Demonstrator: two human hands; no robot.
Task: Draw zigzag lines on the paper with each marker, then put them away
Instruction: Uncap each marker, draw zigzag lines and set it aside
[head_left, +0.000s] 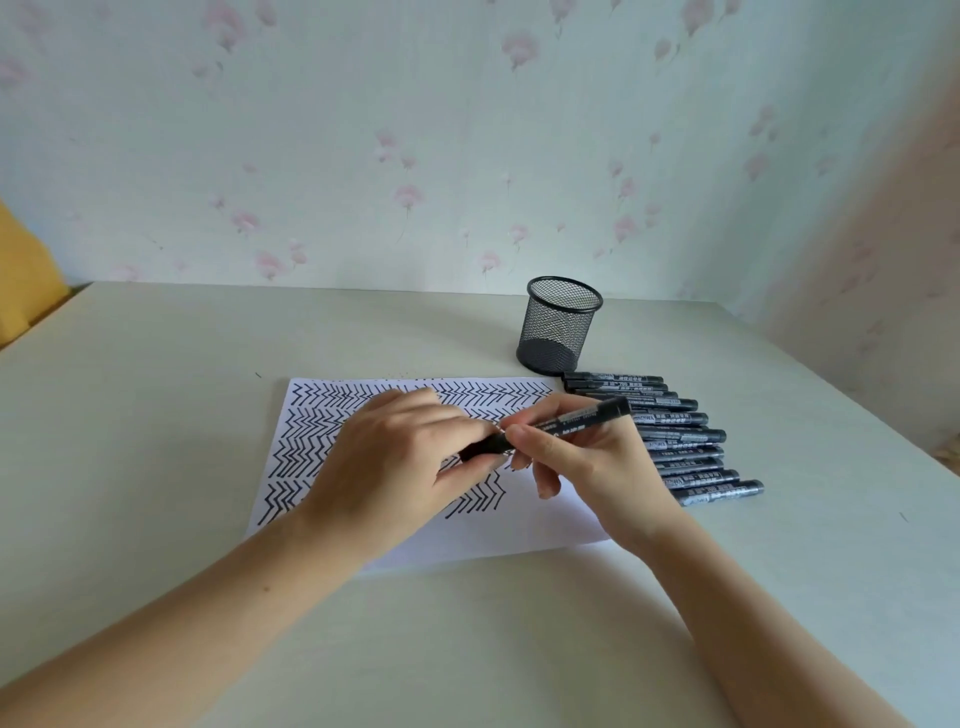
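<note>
Above the sheet of paper, seen from the head camera, both hands are meeting on one black marker. The right hand is gripping the marker's barrel with curled fingers, its back end pointing toward the row of markers. The left hand is pinching the marker's dark cap end between thumb and fingers. Zigzag lines are covering most of the paper. Beside the paper's right edge the other markers are lying side by side on the table, and a black mesh pen cup is standing upright just behind them.
</note>
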